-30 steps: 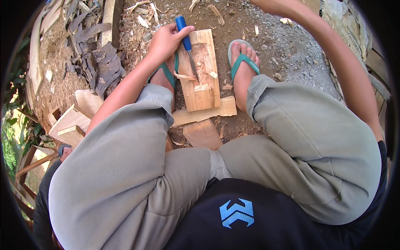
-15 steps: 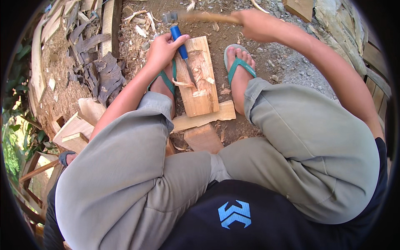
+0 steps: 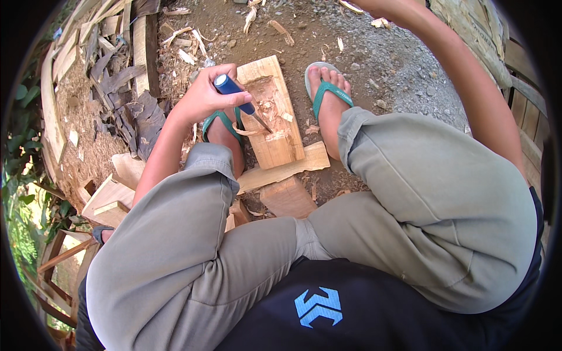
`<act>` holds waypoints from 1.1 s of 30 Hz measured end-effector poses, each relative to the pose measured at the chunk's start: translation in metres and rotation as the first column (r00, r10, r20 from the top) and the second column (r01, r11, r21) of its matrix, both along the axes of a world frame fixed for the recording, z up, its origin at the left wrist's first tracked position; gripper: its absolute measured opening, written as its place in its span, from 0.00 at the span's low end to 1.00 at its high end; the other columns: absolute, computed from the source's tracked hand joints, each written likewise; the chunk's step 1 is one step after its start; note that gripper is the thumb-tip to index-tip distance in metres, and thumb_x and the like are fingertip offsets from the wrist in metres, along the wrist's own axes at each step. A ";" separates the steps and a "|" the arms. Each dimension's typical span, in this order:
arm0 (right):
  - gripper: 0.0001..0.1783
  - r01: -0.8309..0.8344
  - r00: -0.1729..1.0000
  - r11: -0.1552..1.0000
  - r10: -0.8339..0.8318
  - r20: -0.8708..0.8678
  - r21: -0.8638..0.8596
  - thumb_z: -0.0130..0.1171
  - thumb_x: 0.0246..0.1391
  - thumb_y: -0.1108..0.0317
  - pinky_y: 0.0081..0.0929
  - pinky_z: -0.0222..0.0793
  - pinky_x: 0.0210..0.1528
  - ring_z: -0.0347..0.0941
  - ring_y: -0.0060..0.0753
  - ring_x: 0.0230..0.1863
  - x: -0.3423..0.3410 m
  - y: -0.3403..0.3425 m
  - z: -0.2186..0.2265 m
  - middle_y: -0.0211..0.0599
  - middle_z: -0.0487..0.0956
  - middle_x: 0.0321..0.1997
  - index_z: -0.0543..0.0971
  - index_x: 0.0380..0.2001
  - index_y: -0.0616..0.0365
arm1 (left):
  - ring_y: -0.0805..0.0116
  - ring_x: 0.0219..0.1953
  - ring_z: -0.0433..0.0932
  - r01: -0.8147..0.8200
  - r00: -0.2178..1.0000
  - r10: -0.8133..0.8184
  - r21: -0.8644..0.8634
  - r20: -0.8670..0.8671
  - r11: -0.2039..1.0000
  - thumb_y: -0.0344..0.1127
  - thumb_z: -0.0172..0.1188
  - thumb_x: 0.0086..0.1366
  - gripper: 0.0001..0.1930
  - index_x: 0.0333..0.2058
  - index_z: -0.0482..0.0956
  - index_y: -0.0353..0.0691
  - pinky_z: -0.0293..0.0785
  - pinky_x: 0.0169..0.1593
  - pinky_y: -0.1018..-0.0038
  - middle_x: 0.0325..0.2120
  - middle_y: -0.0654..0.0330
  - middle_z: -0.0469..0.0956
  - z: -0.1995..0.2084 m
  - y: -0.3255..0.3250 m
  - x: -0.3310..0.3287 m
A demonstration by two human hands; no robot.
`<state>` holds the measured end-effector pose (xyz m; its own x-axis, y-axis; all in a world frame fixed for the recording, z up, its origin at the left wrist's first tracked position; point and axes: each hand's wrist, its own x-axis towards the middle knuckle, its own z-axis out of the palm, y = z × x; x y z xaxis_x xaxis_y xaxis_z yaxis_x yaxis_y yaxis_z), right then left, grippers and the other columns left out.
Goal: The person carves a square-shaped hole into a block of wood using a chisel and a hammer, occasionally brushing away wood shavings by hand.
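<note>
My left hand (image 3: 204, 96) is closed around the blue handle of a chisel (image 3: 233, 92). The chisel leans, its thin metal blade slanting down to the near end of a rough hollow cut in a wooden block (image 3: 275, 155). Wood chips and a curled shaving (image 3: 249, 132) lie in and beside the hollow. The block's near end rests on a flat wooden strip (image 3: 313, 158), between my feet. At the top edge, my right hand (image 3: 383, 7) is mostly cut off by the picture. Its fingers are out of sight, and no hammer shows.
My sandalled feet (image 3: 329, 96) flank the block. Another wood piece (image 3: 288, 198) lies nearer me. Planks (image 3: 145, 55) and dark bark strips (image 3: 143, 120) are piled at the left. Gravel (image 3: 430, 82) and loose shavings cover the ground; wooden slats (image 3: 527, 111) stand at the right.
My right hand, which held a hammer over the block, has risen to the top edge, and the hammer has left the view. My left hand has tilted the chisel's handle toward me and leftward.
</note>
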<state>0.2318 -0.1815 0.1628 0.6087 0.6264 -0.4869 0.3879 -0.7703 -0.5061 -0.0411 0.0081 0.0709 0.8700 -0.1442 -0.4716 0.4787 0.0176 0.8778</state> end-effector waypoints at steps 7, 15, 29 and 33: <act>0.08 -0.242 0.963 0.970 0.237 0.125 0.025 0.52 0.50 0.73 0.42 0.67 0.33 0.75 0.46 0.31 -0.005 -0.009 -0.010 0.48 0.78 0.27 0.77 0.34 0.60 | 0.78 0.20 0.72 -0.199 0.942 0.309 0.528 -0.128 0.826 0.50 0.70 0.60 0.20 0.25 0.77 0.38 0.69 0.26 0.78 0.16 0.67 0.71 -0.049 -0.010 0.007; 0.09 -0.294 0.943 0.956 0.292 0.158 -0.007 0.51 0.50 0.73 0.47 0.70 0.40 0.78 0.57 0.39 -0.006 -0.020 -0.010 0.55 0.80 0.32 0.78 0.34 0.60 | 0.83 0.21 0.66 -0.415 0.908 0.382 0.237 0.172 0.879 0.34 0.66 0.62 0.12 0.23 0.75 0.38 0.62 0.25 0.79 0.18 0.71 0.71 -0.036 -0.011 -0.015; 0.09 -0.120 0.989 0.992 0.122 0.081 -0.034 0.53 0.50 0.73 0.46 0.70 0.40 0.79 0.52 0.38 -0.006 -0.034 -0.014 0.53 0.80 0.32 0.78 0.35 0.59 | 0.82 0.23 0.65 -0.346 0.924 0.286 0.235 0.254 0.908 0.35 0.62 0.63 0.14 0.21 0.72 0.37 0.60 0.27 0.78 0.17 0.69 0.69 -0.015 -0.006 -0.005; 0.09 -0.101 0.991 0.994 0.105 0.080 -0.042 0.53 0.50 0.72 0.45 0.70 0.40 0.79 0.52 0.38 -0.004 -0.034 -0.014 0.53 0.80 0.32 0.78 0.36 0.59 | 0.83 0.23 0.62 -0.542 0.808 0.427 0.229 0.406 0.808 0.36 0.58 0.66 0.13 0.23 0.72 0.37 0.59 0.27 0.79 0.18 0.71 0.67 -0.008 0.014 0.011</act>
